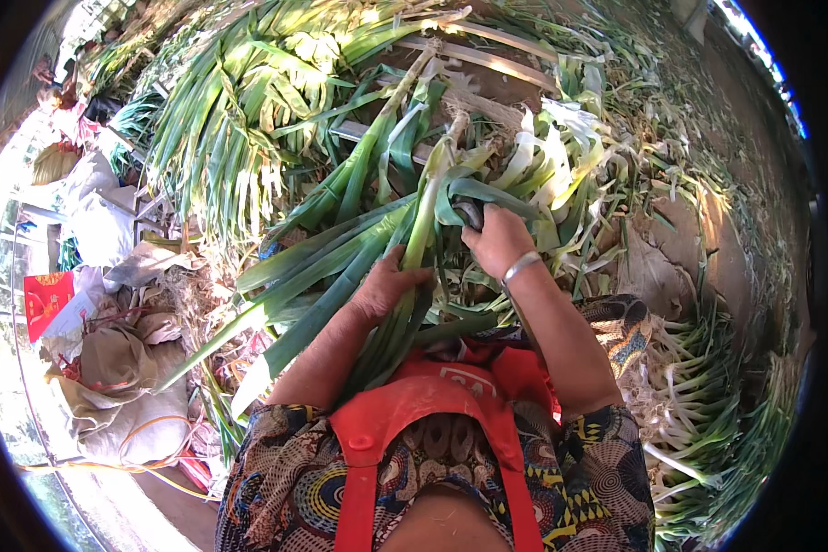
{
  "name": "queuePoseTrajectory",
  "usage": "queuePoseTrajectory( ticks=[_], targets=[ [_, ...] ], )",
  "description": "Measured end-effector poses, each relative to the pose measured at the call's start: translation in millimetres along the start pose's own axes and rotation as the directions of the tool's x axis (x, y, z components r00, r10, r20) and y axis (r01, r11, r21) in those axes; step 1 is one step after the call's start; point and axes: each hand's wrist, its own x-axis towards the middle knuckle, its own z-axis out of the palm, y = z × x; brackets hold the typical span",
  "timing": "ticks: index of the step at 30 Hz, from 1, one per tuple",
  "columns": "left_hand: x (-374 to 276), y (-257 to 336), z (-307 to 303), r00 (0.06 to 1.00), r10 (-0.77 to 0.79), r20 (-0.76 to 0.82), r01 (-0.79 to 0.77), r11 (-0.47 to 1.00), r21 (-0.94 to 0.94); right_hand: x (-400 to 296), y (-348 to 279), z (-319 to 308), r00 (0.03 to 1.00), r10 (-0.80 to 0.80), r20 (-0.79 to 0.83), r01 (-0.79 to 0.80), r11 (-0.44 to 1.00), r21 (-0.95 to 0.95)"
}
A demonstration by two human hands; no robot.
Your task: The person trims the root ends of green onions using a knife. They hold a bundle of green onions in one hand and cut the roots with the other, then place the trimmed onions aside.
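Note:
In the head view my left hand point(395, 279) is closed round the stem of a large leek point(424, 207), its roots pointing up and away from me and its green leaves fanning to the lower left. My right hand point(500, 241) grips a dark handled tool point(470, 212), right of the stem; a leek leaf curls over the tool and hides much of it. Another leek point(379, 127) lies beyond, slanting with its roots at the top. Peeled pale leaves point(559, 152) hang beyond my right hand.
A big heap of leeks point(207, 138) rests on a frame point(504, 62) at the upper left. Trimmed leeks point(690, 386) lie piled at the lower right. Leaf scraps point(662, 138) cover the ground at the upper right. Sacks point(121, 366) and an orange cord point(148, 431) lie at the left.

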Motion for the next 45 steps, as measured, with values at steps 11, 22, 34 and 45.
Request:
queuePoseTrajectory(
  ticks=[11, 22, 34, 45],
  targets=[
    [20.8, -27.4, -7.5, 0.970, 0.243, 0.009, -0.243, 0.970, -0.007, 23.8, -6.2, -8.4, 0.994, 0.080, 0.076, -0.076, 0.996, -0.053],
    [3.0, -2.9, 13.1, 0.989, 0.146, -0.031, -0.142, 0.984, 0.105, -4.0, -0.4, -0.5, 0.995, 0.091, 0.028, -0.093, 0.994, 0.053],
    [-18.3, 12.6, 25.0, 0.985, 0.171, 0.007, -0.167, 0.949, 0.269, -19.7, 26.2, -19.4, 0.985, 0.135, -0.110, -0.131, 0.990, 0.049],
    [-8.6, -9.5, 45.6, 0.981, 0.124, 0.151, -0.152, 0.970, 0.188, -86.3, 44.2, -39.1, 0.981, 0.192, 0.005, -0.191, 0.970, 0.153]
  ],
)
